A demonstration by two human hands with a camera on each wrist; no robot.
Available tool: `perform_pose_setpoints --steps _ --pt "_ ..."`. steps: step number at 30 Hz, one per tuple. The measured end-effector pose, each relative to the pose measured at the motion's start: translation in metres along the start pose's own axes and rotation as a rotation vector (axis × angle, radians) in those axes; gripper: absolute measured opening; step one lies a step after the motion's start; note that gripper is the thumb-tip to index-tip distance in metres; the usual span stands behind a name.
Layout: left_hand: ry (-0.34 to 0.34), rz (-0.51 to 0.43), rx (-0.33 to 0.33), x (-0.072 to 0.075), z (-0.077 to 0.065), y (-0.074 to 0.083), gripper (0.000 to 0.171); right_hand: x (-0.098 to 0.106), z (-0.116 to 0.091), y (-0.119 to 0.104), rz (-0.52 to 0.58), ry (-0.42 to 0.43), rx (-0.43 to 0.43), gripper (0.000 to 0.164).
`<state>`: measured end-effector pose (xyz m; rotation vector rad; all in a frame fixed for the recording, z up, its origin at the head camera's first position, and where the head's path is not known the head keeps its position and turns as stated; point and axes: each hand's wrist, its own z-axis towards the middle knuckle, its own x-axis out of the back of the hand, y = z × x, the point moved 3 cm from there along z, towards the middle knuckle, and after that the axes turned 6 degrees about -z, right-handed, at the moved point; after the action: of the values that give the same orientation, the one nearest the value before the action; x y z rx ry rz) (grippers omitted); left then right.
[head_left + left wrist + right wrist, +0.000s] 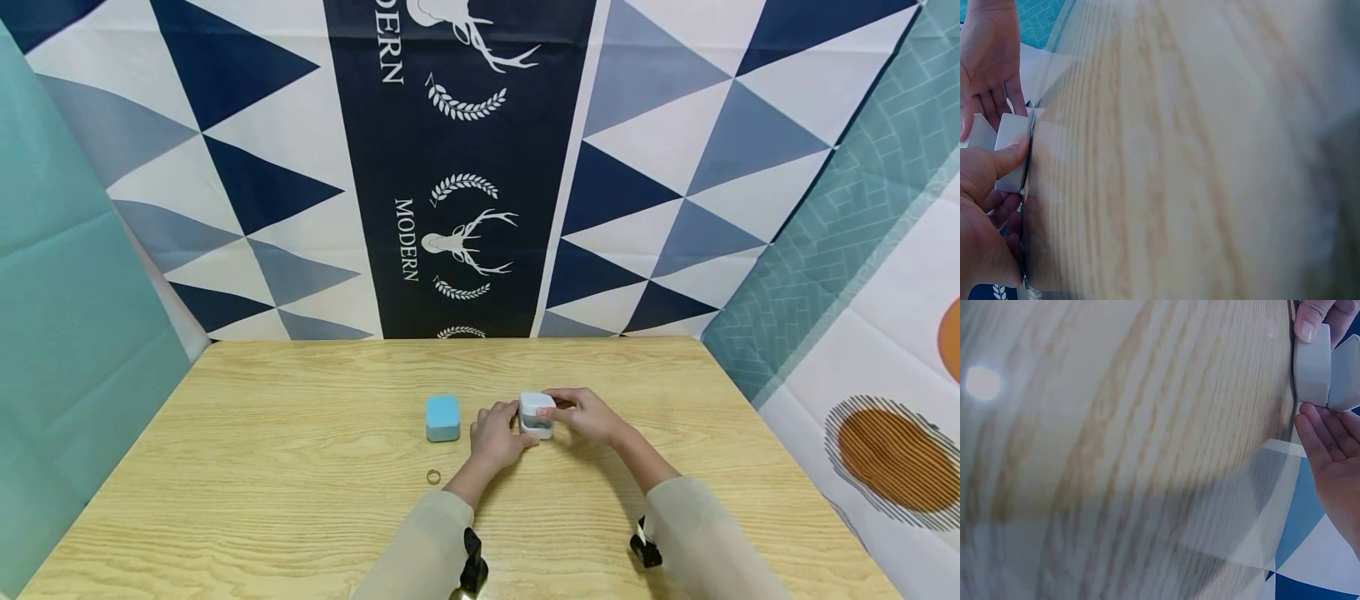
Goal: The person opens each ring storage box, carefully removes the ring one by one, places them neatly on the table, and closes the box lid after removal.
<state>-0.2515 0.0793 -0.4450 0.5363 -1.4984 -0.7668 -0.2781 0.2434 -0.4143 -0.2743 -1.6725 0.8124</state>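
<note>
A small white hinged box (534,402) stands on the table, its lid (1344,375) tilted up from the base (1312,365) and a grey interior showing at the front. My left hand (495,435) grips the base from the left, its thumb pressed along the front face. From the right, my right hand (588,415) pinches the raised lid, thumb at the front edge and fingers by the far side. Left of both hands sits a closed light-blue rounded box (442,419). Nearer to me, a small gold-coloured ring (433,477) lies beside the left wrist.
The wooden table (262,450) meets a patterned cloth wall (465,167) at its back edge. A teal cloth (82,292) hangs along the left side, and a patterned cloth (862,400) along the right. Dark wrist cameras (472,562) sit on both sleeves.
</note>
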Motion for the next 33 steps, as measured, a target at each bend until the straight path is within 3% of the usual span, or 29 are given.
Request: perform_pose_setpoints --steps 10,16,33 --pt "0.003 -0.008 0.001 -0.0003 0.0004 0.0000 0.062 -0.0014 -0.0004 0.0027 -0.011 0.018 0.028 0.063" --pt "0.003 -0.006 -0.001 -0.0004 0.0007 0.0001 0.062 -0.0023 0.0021 0.0046 0.002 0.005 -0.040 0.058" --pt "-0.003 -0.002 0.008 -0.0012 0.0005 -0.0001 0.063 -0.0008 0.0013 0.0044 -0.012 0.002 -0.020 0.052"
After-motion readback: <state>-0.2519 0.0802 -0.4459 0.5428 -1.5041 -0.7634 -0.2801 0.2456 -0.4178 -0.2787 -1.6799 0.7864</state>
